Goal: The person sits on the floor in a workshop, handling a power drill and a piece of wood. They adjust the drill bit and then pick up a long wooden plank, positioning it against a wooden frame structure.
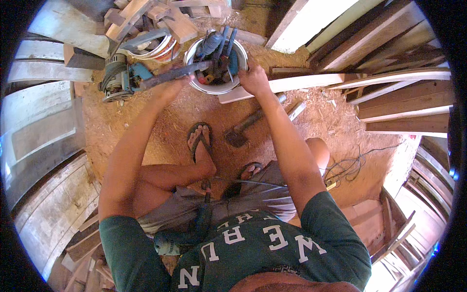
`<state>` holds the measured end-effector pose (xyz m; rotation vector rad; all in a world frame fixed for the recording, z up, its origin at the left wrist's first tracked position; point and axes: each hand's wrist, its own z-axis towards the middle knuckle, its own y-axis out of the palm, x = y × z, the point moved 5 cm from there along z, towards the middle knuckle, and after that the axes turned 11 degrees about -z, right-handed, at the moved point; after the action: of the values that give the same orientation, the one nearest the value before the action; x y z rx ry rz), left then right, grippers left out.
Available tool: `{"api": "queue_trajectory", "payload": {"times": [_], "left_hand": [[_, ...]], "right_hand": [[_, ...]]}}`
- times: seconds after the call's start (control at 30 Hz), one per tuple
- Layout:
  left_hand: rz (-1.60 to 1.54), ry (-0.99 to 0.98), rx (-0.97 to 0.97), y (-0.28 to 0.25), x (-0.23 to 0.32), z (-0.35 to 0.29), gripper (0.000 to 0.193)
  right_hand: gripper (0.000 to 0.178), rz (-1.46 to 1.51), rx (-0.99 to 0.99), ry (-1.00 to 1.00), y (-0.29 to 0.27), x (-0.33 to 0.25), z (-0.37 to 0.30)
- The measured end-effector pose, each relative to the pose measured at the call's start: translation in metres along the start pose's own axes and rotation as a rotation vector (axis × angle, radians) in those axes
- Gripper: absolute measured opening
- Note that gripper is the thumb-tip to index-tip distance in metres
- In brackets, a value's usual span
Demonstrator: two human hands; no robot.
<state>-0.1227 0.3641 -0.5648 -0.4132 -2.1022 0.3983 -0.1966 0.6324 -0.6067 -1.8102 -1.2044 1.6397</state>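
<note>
A white bucket [214, 90] full of tools stands on the ground in front of me. Inside it are dark-handled tools [226, 44] and a blue piece [234, 62]. My right hand [254, 80] grips its right rim. At the left rim is my left hand [172, 91], its fingertips on the bucket's edge and partly hidden beneath a long dark bar [177, 73]. That bar slants out over the rim. On the ground below the bucket lies a hammer [238, 135], its handle passing behind my right forearm.
A blue-green power saw [119, 80] sits left of the bucket, beside another bucket [163, 51] and wood offcuts [134, 19]. A teal power tool [170, 241] rests by my lap. Boards [404, 107] lean at the right, above a tangled cord [352, 165].
</note>
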Motion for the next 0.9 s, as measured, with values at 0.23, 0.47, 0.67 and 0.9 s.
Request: {"api": "queue_trajectory", "payload": {"times": [0.23,0.47,0.67,0.9], "left_hand": [[-0.190,0.165,0.268,-0.037,0.031,0.014,0.058],[-0.113,0.143,0.299,-0.008,0.015,0.014,0.056],[0.181,-0.093,0.153,0.007,-0.003,0.017,0.052],[0.257,-0.029,0.194,0.011,-0.016,0.027,0.054]], "right_hand": [[0.033,-0.048,-0.107,0.041,0.005,0.003,0.010],[0.039,-0.005,-0.091,0.020,0.003,0.005,0.006],[0.047,-0.037,-0.172,0.003,0.002,-0.003,0.007],[0.057,-0.288,0.321,-0.191,-0.035,-0.061,-0.008]]}}
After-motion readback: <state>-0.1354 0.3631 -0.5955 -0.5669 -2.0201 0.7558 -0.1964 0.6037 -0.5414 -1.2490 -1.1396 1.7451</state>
